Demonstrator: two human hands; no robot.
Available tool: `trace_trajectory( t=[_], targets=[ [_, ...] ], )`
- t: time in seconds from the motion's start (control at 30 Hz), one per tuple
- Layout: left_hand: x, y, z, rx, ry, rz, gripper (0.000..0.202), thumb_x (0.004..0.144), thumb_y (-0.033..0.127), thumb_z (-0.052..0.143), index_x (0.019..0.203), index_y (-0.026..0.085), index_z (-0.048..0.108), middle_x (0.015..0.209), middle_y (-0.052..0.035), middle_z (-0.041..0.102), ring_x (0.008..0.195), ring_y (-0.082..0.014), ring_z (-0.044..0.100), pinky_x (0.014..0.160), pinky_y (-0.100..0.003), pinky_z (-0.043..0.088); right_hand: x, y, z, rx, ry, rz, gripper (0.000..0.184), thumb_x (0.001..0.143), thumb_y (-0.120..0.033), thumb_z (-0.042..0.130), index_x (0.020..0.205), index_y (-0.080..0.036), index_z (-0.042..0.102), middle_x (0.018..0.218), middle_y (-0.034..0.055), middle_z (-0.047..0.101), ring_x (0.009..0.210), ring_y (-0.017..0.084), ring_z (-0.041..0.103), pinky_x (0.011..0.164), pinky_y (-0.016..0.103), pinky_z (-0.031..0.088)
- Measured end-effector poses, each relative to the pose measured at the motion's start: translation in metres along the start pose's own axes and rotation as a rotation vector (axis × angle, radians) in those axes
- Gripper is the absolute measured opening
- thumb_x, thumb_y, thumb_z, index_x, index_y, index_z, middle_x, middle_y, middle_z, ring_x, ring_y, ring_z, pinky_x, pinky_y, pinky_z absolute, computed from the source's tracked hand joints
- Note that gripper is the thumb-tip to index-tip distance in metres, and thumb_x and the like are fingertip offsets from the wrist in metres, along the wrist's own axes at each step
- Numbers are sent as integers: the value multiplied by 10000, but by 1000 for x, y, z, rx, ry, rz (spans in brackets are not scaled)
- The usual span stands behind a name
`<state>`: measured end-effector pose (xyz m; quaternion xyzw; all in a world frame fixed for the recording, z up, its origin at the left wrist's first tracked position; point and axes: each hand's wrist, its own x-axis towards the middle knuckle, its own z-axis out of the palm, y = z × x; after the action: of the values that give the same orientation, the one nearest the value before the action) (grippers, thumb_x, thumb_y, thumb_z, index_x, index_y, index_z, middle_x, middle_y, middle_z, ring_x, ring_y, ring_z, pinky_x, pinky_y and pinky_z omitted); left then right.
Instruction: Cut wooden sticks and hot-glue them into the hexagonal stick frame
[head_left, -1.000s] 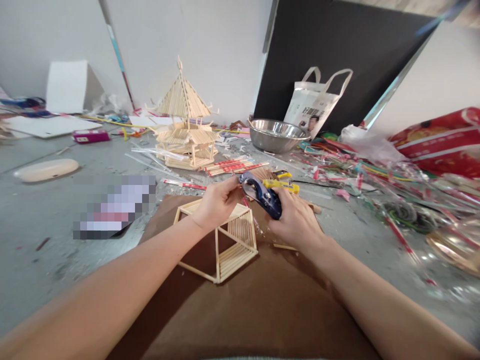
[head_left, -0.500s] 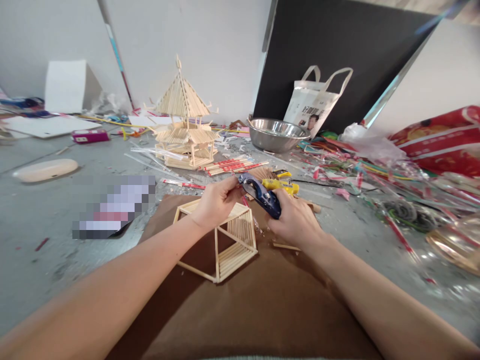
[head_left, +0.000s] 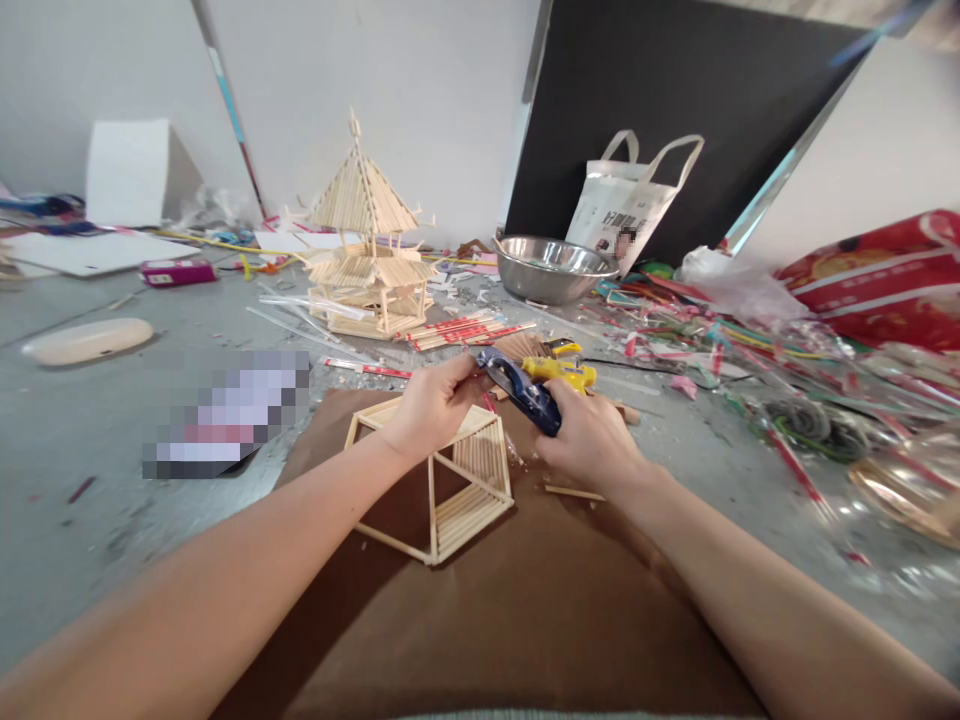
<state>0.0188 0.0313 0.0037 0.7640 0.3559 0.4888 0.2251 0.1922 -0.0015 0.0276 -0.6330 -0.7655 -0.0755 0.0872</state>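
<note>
My right hand [head_left: 589, 435] is wrapped round dark blue pliers [head_left: 523, 388], which point up and to the left. At their far end, my left hand [head_left: 431, 405] has its fingers pinched together; what lies between them is hidden. Below my left hand, a six-sided frame of thin wooden sticks [head_left: 472, 515] rests on a brown cloth [head_left: 480, 640]. Rows of sticks fill part of the frame. Just behind the pliers lies a yellow glue gun [head_left: 566, 374]. One loose stick [head_left: 574, 493] is on the cloth under my right hand.
A stick-built pagoda [head_left: 367, 240] stands at the back, with red-and-white stick packets [head_left: 472, 332] before it. A metal bowl [head_left: 555, 270] and a white bag [head_left: 619, 205] are behind. A blurred-out flat object [head_left: 232, 415] lies left; plastic wrappers [head_left: 750, 350] clutter the right.
Both hands keep nearly the same pose at the pliers. The pliers look turned very slightly, and the whole view has shifted a little.
</note>
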Motion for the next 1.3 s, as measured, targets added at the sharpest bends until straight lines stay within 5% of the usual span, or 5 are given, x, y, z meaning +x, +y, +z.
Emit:
trace_trajectory(
  t=[0.47, 0.63, 0.8, 1.07, 1.3],
  targets=[
    [5, 6, -3, -43, -21, -116, 216, 766, 313, 456, 768, 128, 566, 533, 28, 501, 479, -63, 416, 472, -172, 338, 2, 1, 4, 195, 35, 23, 174, 642, -318, 448, 735, -197, 532, 552, 0, 543, 505, 138, 479, 474, 237, 273],
    [10, 10, -12, -134, -275, -384, 287, 727, 380, 487, 772, 125, 610, 536, 19, 542, 416, -57, 405, 420, -181, 318, 9, 22, -1, 277, 225, 171, 223, 692, -332, 421, 862, -217, 508, 660, 10, 577, 574, 160, 519, 514, 249, 327],
    [13, 6, -25, 25, -504, -505, 283, 636, 390, 569, 749, 151, 670, 624, -7, 626, 532, -95, 491, 491, -193, 353, 22, 52, -6, 168, 320, 327, 345, 681, -377, 450, 976, -203, 488, 771, 65, 590, 697, 227, 543, 558, 297, 355],
    [15, 14, -29, 213, -1045, -390, 178, 614, 337, 562, 611, 181, 648, 565, 28, 612, 509, -75, 467, 500, -179, 316, 34, 89, 17, 43, 253, 447, 475, 664, -423, 451, 1067, -173, 469, 911, 117, 579, 803, 273, 540, 606, 338, 363],
    [12, 24, -23, 382, -1161, -386, 162, 610, 316, 559, 595, 175, 636, 558, 22, 594, 495, -84, 457, 457, -187, 295, 29, 85, 13, 26, 125, 397, 536, 724, -434, 355, 1174, -143, 368, 1027, 200, 542, 899, 310, 511, 641, 353, 327]
  ],
)
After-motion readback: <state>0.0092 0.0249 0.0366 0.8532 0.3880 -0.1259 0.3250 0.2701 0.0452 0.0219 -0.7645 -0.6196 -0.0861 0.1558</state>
